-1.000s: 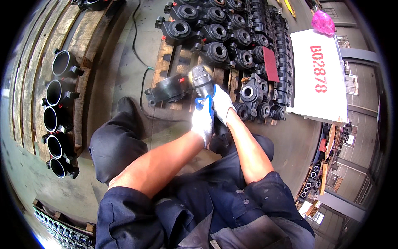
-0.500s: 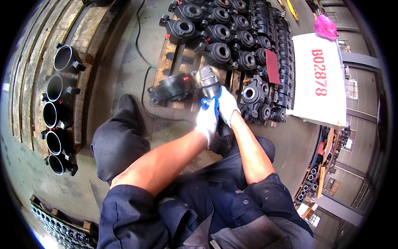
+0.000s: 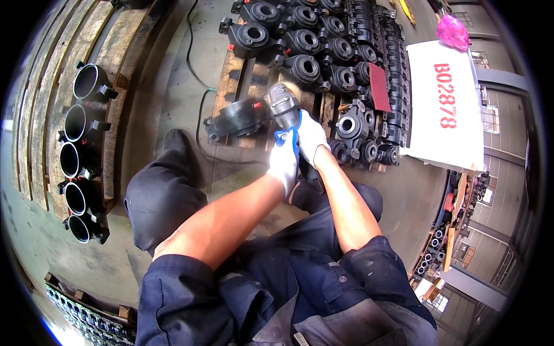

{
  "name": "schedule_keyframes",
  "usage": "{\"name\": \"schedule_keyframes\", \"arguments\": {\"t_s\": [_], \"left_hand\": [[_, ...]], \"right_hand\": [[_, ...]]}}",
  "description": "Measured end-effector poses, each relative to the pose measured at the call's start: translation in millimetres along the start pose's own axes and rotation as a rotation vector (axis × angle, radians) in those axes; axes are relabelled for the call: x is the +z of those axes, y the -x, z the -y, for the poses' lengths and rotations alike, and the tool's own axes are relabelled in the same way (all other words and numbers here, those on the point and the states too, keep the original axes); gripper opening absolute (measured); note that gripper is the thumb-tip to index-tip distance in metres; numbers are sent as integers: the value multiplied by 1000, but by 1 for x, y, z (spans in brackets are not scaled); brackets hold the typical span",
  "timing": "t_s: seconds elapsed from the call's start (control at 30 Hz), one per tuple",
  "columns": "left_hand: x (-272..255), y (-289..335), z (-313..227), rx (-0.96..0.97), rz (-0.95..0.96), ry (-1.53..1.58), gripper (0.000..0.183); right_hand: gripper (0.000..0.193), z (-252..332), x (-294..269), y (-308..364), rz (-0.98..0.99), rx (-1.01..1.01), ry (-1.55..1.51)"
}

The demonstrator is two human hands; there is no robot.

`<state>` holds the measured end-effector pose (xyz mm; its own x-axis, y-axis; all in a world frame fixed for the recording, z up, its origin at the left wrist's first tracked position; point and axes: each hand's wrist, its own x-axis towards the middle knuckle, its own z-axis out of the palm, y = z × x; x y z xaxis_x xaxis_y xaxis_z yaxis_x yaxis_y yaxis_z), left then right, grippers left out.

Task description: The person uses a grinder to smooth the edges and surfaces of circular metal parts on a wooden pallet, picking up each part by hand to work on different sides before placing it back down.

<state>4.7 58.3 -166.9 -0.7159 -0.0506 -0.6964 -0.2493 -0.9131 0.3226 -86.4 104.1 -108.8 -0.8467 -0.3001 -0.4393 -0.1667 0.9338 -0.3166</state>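
Note:
An angle grinder with a dark grey body is held in both of my gloved hands, its head pointing away from me. My left hand, in a white glove with blue on the palm side, is closed round the grinder from the left. On the other side my right hand, gloved alike, grips its body. The grinder's head is close to the right end of a black cast housing with a red plug. That housing lies on the pallet; whether the disc touches it cannot be seen.
Several black castings crowd the pallet ahead, with a red sheet on them. Ring-shaped housings line a wooden pallet at left. A black cable crosses the floor. A white panel stands at right.
The grinder and both hands have shifted slightly left and away from me, and the grinder's head leans further left. Both hands keep their grip. The castings appear a little higher in view.

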Motion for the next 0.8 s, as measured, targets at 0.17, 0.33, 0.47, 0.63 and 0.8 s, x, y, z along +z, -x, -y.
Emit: {"name": "schedule_keyframes", "arguments": {"t_s": [0.17, 0.33, 0.47, 0.63, 0.8], "left_hand": [[3, -3, 4, 15, 9, 52, 45], [4, -1, -1, 7, -6, 53, 43], [14, 10, -9, -59, -1, -95, 43], [17, 17, 0, -11, 38, -66, 38], [18, 30, -2, -33, 112, -95, 29]], "right_hand": [[43, 0, -1, -1, 30, 45, -44], [41, 8, -2, 2, 33, 113, -33], [38, -7, -2, 6, -28, 217, -216], [52, -17, -5, 11, -62, 285, -495], [26, -39, -1, 20, -82, 94, -525]]}}
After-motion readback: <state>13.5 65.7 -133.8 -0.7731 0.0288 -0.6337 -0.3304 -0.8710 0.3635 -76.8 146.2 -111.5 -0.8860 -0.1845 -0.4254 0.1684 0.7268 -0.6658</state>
